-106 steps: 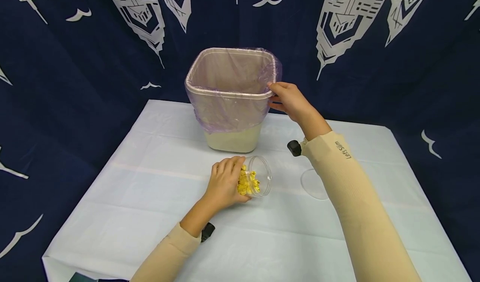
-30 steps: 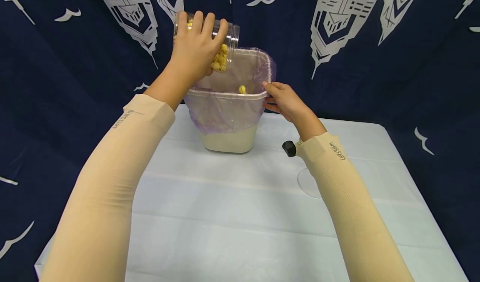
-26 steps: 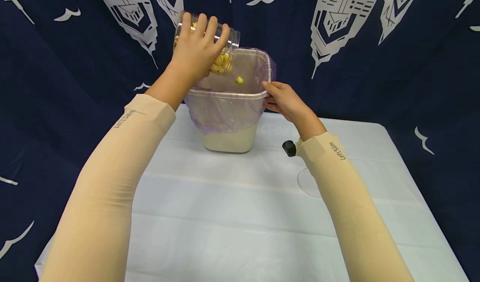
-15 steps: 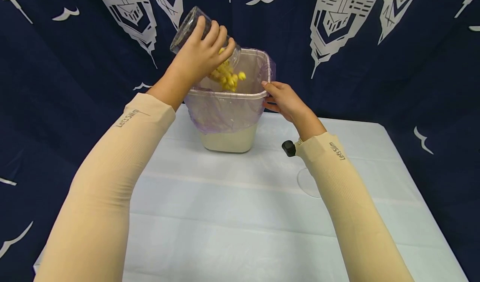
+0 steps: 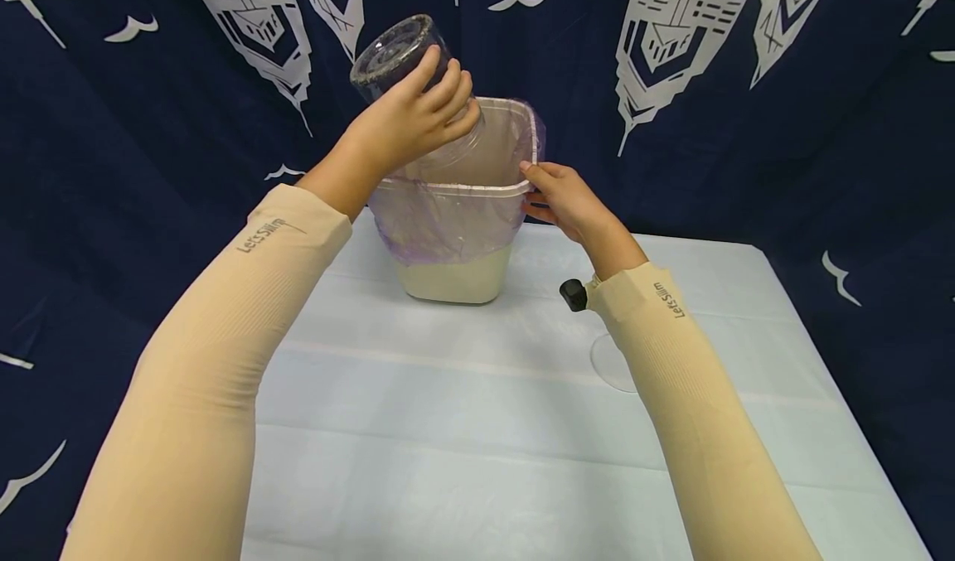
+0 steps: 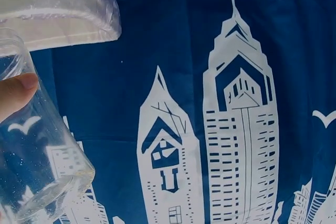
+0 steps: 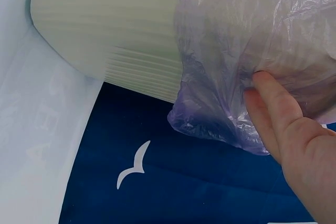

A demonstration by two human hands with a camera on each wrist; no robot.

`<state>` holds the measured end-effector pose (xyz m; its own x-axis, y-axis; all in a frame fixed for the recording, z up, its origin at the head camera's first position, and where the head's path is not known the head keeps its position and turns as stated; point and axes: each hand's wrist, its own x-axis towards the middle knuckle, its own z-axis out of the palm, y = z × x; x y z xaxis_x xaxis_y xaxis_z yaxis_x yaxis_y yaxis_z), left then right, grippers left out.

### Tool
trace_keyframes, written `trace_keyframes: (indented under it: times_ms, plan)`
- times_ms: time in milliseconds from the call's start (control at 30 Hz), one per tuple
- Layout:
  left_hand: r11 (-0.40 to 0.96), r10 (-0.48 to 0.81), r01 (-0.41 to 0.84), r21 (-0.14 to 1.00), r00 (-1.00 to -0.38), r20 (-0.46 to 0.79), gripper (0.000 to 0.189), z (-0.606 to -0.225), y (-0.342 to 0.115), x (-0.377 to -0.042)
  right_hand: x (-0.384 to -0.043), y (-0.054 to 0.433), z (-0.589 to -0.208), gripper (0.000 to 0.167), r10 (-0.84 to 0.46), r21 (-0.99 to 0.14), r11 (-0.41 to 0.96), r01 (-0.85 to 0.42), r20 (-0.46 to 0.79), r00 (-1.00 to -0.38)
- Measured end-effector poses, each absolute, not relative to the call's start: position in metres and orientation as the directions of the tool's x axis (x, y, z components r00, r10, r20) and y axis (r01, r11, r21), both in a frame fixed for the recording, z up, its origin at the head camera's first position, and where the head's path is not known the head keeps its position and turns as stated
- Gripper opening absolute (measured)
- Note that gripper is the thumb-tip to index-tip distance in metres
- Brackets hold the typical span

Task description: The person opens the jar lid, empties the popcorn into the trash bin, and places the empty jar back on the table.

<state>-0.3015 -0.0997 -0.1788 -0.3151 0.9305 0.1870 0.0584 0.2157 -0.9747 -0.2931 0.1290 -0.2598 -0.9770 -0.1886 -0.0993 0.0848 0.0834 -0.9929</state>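
Note:
My left hand (image 5: 414,122) grips a clear plastic jar (image 5: 390,57), tipped steeply with its base up and its mouth down inside the bin's opening. In the left wrist view the jar's wall (image 6: 44,145) is see-through, with small specks and no yellow pieces showing. The pale waste bin (image 5: 457,281) stands upright, lined with a thin purple bag (image 5: 455,225) folded over its rim. At the rim's right corner my right hand (image 5: 573,203) holds on, thumb on top, fingers against the bag outside. The bin's floor is hidden.
A clear round lid (image 5: 612,364) lies on the white-covered table (image 5: 448,428), partly behind my right forearm. A dark blue cloth (image 5: 567,72) with white building shapes hangs behind the table.
My left hand lifted the jar from the table to above the bin and tipped it. Yellow pieces fell into the bin and are out of sight now. My right hand stayed at the rim.

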Motion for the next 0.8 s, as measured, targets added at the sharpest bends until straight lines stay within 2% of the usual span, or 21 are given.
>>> trace_keyframes:
  times_ms: [200,267,433,533,600,700,800]
  plan:
    - [0.237,0.918,0.069,-0.969,-0.342,0.2,0.055,-0.182,-0.101,-0.3,-0.295,0.129,-0.26,0.053,-0.19,-0.992,0.085,0.088,-0.103,-0.976]
    - [0.264,0.909,0.077,-0.961,-0.355,0.221,0.054,-0.183,-0.101,-0.3,-0.295,0.129,-0.26,0.053,-0.193,-0.993,0.082,0.089,-0.103,-0.976]
    - [0.383,0.868,0.075,-0.921,-0.371,0.331,0.045,-0.185,-0.102,-0.299,-0.294,0.129,-0.26,0.053,-0.197,-0.993,0.089,0.083,-0.099,-0.975]
    - [0.477,0.827,0.108,-0.872,-0.393,0.403,0.054,-0.184,-0.103,-0.299,-0.293,0.129,-0.26,0.053,-0.195,-0.993,0.091,0.08,-0.097,-0.976]
    - [0.562,0.78,0.182,-0.807,-0.442,0.443,0.062,-0.182,-0.104,-0.297,-0.293,0.129,-0.26,0.053,-0.193,-0.993,0.09,0.082,-0.098,-0.976]
    - [0.694,0.677,0.29,-0.658,-0.572,0.462,0.076,-0.176,-0.104,-0.293,-0.292,0.129,-0.26,0.053,-0.192,-0.993,0.085,0.083,-0.098,-0.976]
    - [0.803,0.571,0.326,-0.5,-0.662,0.485,0.087,-0.171,-0.105,-0.289,-0.292,0.129,-0.26,0.054,-0.192,-0.992,0.092,0.083,-0.1,-0.976]
